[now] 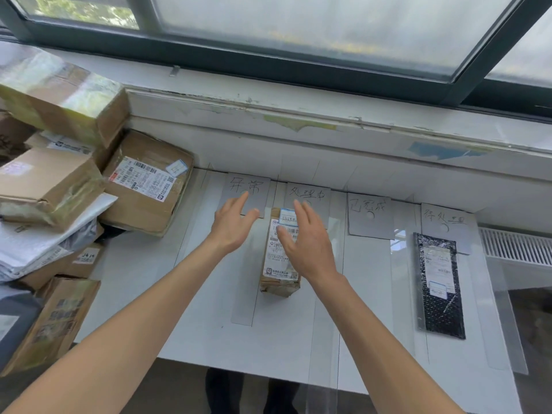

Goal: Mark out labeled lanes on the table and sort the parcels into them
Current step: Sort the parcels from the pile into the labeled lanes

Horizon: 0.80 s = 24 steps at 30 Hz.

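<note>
Two bare forearms reach forward over the white table (pixel 143 309), and neither hand holds anything. The left hand (pixel 231 224) hovers with fingers spread wide over the first lane; the right hand (pixel 307 246) is also spread wide, its palm over the right side of a narrow cardboard parcel (pixel 276 273), and contact cannot be told. That parcel lies lengthwise in the second lane, with a white shipping label and a small blue-edged sticker on top. One black bubble mailer (pixel 440 283) lies well apart in the fourth lane at the right. Thin drawn lines and strips of clear tape divide the table into lanes. At the far ends of the lanes sit four grey cards (pixel 369 215), each with handwritten characters. At the left, a heap of unsorted parcels (pixel 59 186) holds at least six brown boxes and a few white mailers; an exact count cannot be told
</note>
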{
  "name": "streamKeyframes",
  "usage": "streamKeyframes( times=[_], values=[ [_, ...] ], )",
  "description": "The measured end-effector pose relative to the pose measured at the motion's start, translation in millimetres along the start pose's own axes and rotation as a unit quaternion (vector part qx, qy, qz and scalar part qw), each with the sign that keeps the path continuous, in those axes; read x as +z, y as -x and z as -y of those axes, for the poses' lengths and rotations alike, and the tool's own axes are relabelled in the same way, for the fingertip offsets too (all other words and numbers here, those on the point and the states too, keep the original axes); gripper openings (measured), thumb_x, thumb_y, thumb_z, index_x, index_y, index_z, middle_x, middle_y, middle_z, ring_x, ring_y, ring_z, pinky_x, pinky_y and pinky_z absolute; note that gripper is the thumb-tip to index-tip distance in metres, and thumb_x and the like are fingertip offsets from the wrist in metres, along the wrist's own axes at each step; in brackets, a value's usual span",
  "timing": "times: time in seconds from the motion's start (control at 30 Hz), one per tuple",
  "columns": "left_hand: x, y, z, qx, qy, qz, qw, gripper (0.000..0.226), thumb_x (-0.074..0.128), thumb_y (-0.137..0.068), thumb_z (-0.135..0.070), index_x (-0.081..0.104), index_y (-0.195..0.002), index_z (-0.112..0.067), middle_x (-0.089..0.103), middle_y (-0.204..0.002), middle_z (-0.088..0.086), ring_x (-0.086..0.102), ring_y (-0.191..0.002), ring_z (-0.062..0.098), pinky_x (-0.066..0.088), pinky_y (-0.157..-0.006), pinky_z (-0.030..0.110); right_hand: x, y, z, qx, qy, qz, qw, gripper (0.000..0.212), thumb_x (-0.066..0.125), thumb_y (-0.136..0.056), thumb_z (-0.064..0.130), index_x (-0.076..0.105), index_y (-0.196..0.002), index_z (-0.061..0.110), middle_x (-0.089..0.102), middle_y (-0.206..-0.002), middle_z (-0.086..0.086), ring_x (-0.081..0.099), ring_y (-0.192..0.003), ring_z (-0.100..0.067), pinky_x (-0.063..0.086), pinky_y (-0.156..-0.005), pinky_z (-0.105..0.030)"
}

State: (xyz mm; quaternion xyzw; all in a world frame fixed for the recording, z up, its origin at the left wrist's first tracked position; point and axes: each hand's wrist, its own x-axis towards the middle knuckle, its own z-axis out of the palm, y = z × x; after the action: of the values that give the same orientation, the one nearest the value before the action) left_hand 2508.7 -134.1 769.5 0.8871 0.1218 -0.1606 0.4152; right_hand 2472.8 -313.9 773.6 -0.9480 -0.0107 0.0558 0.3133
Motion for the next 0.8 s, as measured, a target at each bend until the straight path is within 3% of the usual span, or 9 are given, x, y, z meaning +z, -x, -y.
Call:
streamKeyframes(
  times=[0.27,0.63,0.8],
  values=[
    [-71,18,21,0.045,-0.253,-0.073,0.964,0.065,0.037,-0.096,-0.05,0.016,-0.155,-0.036,0.011,-0.163,0.007,0.005,-0.149,0.028,0.005,-0.119,0.051,3,-19,64,-0.113,0.138,0.007,0.984,0.069,0.046,-0.098,0.048,0.023,-0.155,0.018,0.023,-0.161,-0.009,0.017,-0.149,-0.028,0.019,-0.121,-0.042],
    [-221,75,56,0.045,-0.317,-0.178,0.93,0.063,0.04,-0.096,-0.05,0.021,-0.154,-0.035,0.013,-0.161,0.007,0.009,-0.147,0.03,0.007,-0.119,0.055,19,-18,209,-0.226,0.176,-0.002,0.958,0.07,0.05,-0.095,0.047,0.025,-0.154,0.018,0.025,-0.159,-0.012,0.02,-0.148,-0.032,0.022,-0.12,-0.046],
    [-292,102,92,0.047,-0.38,-0.22,0.897,0.061,0.036,-0.097,-0.053,0.024,-0.152,-0.031,0.014,-0.16,0.011,0.012,-0.146,0.034,0.007,-0.117,0.058,42,-10,285,-0.293,0.198,-0.013,0.935,0.069,0.045,-0.096,0.049,0.024,-0.155,0.019,0.025,-0.159,-0.01,0.021,-0.147,-0.031,0.021,-0.12,-0.044]
  ],
)
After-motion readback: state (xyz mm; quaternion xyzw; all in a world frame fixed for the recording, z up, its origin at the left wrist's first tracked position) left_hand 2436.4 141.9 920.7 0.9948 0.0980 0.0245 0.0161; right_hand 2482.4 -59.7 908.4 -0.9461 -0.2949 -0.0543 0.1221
